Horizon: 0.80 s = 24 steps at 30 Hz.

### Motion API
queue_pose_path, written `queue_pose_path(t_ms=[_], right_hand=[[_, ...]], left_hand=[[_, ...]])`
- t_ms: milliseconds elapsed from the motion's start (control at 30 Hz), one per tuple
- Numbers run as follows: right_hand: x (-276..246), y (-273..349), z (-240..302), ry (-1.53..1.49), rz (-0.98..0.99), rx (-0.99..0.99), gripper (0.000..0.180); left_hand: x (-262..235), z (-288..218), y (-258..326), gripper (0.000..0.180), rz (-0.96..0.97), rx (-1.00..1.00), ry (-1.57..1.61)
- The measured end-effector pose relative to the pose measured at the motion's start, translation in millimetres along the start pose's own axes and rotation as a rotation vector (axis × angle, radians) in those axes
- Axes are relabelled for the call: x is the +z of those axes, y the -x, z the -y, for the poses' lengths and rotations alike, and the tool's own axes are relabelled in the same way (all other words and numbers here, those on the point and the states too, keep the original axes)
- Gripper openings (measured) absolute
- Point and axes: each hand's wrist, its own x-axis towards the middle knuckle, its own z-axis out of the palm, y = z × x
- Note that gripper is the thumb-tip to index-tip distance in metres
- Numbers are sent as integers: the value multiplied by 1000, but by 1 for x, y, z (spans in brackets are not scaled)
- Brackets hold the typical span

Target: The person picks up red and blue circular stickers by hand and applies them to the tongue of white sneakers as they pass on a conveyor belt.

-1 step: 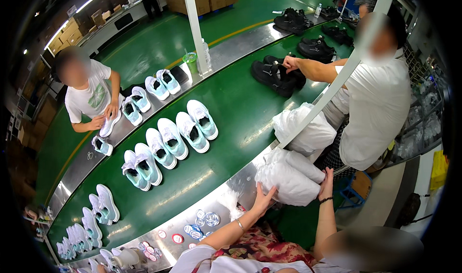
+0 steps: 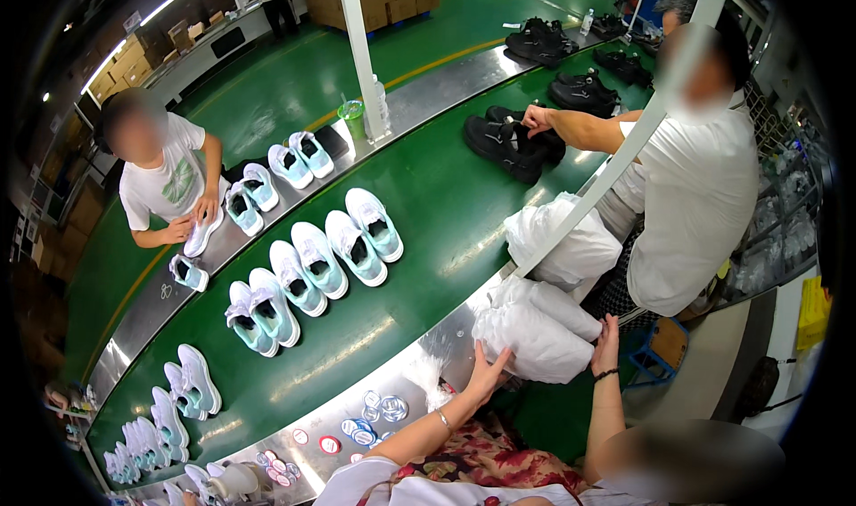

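A white bundle, crinkled and wrapped in thin paper or plastic, rests at the near metal edge of the line with two long rounded lobes side by side. What is inside cannot be made out. My left hand presses on its lower left side, fingers spread along the wrapping. At the opposite end, my right hand is held against the side with its fingers pointing up. Between the two hands the bundle is gripped. Just beyond it lies a second white bag-like bundle, by the slanting post.
Pale sneakers stand in pairs on the green belt; black shoes are farther right, where a co-worker handles one. Another person works across the line. Round stickers lie on the near metal ledge.
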Motion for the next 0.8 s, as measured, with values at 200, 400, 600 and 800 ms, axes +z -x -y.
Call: queue_pose_path(t_ms=[200, 400, 600, 800], right_hand=[[8, 56, 37, 304, -11, -102, 66], [20, 73, 48, 578, -30, -472, 47], [131, 117, 90, 864, 158, -942, 26], [199, 149, -19, 1136, 912, -835, 32]], left_hand=[[-18, -24, 23, 93, -96, 5, -69], [-64, -23, 28, 78, -123, 141, -1], [-135, -15, 54, 37, -295, 358, -319], [-194, -14, 117, 25, -785, 535, -602]])
